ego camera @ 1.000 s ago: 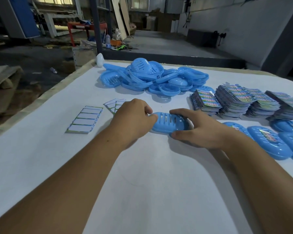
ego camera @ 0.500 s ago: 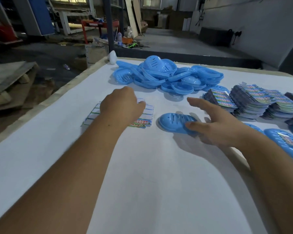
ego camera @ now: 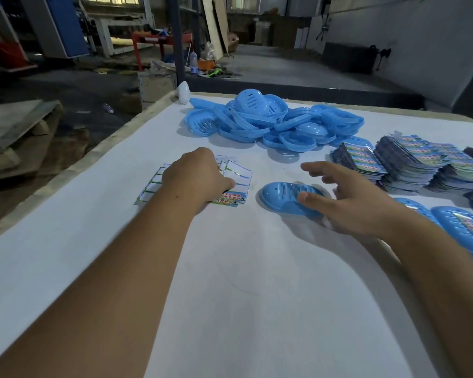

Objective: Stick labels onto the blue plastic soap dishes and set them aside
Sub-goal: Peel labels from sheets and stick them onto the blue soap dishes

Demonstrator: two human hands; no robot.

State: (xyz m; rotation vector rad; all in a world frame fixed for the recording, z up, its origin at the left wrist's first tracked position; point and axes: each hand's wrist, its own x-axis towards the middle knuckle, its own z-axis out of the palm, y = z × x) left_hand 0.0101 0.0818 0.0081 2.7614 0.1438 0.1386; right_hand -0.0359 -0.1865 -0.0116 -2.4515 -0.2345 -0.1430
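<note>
A bare blue soap dish (ego camera: 280, 196) lies upside down on the white table (ego camera: 230, 282), slots facing up. My right hand (ego camera: 350, 203) hovers over its right end with fingers spread, and the thumb touches the dish. My left hand (ego camera: 200, 174) rests knuckles-up on the label sheets (ego camera: 238, 177) left of the dish. Its fingertips are hidden under the hand, so any pinch on a label cannot be seen. A pile of unlabelled blue dishes (ego camera: 271, 121) lies at the back of the table.
Stacks of printed label sheets (ego camera: 410, 165) stand at the right. Labelled blue dishes (ego camera: 464, 230) lie in front of them at the right edge. A small white object (ego camera: 183, 91) sits at the far left corner. The table's left edge drops to the workshop floor.
My left hand let go of the dish and moved left onto the label sheets. My right hand loosened its hold on the dish and spread its fingers. The camera view shifted left.
</note>
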